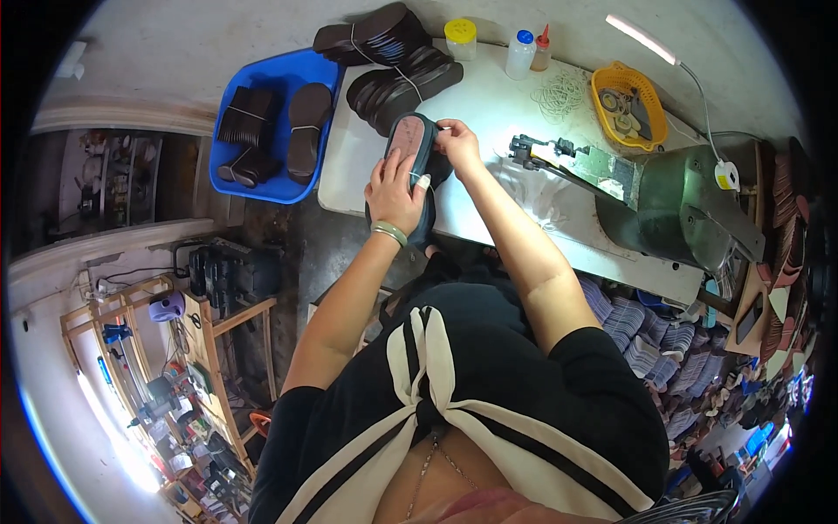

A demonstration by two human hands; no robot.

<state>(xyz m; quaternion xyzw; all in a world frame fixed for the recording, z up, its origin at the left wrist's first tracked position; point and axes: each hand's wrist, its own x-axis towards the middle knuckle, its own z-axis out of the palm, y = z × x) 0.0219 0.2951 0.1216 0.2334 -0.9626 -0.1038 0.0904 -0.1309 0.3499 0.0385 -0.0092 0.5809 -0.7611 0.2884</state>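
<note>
A stack of dark shoe soles (408, 131) with a pinkish-brown face on top lies at the near left edge of the white table, its lower end by my body. My left hand (397, 192) grips it from above, fingers over the pink face and thumb along the right side. A thin pale band shows across the stack near that thumb. At the stack's upper right edge, my right hand (457, 143) is closed in a pinch. What its fingertips hold is too small to make out.
Banded bundles of dark soles (406, 87) lie behind the stack. A blue tub (225, 183) of more bundles stands left. A yellow basket (659, 131), loose pale bands (560, 94), bottles (521, 57) and a green machine (690, 201) with a lamp (642, 39) occupy the table (489, 96).
</note>
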